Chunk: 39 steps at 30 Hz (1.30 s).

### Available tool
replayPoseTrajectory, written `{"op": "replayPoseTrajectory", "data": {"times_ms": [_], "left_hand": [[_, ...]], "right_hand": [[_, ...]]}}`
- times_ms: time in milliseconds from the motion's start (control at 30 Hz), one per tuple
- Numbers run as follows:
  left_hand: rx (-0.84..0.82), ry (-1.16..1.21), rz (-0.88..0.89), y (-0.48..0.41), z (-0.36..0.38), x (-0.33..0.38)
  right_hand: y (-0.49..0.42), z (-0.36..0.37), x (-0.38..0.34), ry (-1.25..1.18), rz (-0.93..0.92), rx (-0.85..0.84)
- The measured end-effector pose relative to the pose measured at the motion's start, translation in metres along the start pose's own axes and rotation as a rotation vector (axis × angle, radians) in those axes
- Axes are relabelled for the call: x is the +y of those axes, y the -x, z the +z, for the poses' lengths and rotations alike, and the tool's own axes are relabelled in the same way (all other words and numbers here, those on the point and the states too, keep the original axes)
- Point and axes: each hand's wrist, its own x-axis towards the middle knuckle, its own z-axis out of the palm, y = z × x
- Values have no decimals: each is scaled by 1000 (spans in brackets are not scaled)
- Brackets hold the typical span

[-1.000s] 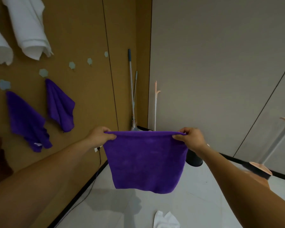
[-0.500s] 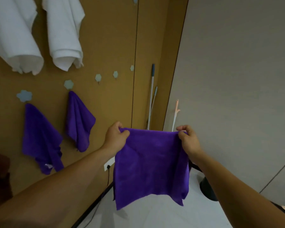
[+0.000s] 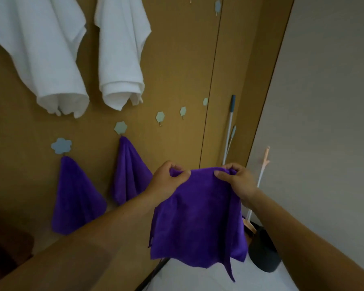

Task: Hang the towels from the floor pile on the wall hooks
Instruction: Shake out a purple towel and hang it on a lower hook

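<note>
Two bare hands in shot here, the left hand (image 3: 168, 182) and the right hand (image 3: 239, 184), uncovered across the knuckles and wrists. On the right thumb there's a nail that looks trimmed short, though it's small in this view. Behind them the left forearm (image 3: 93, 238) and the right forearm (image 3: 298, 238) are bare too, all the way back to the bottom edge, swelling wide and going soft and blurry close to the lens.
</note>
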Motion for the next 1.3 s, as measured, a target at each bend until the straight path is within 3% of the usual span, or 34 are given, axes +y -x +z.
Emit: {"op": "replayPoseTrajectory", "data": {"times_ms": [267, 600, 733, 867, 1133, 1300], "left_hand": [[54, 9, -84, -81, -6, -22], [454, -133, -53, -174, 10, -27], [733, -320, -30, -210, 0, -25], [867, -485, -107, -242, -20, -23], [897, -842, -260, -248, -18, -51], [859, -826, -398, -242, -10, -75]], "right_hand": [[-126, 16, 16, 6, 13, -269], [-289, 42, 14, 50, -106, -457], [-324, 86, 1, 10, -152, -469], [-357, 129, -10, 19, -220, -426], [-380, 174, 12, 160, -313, -282], [-383, 170, 26, 334, -321, -325]]}}
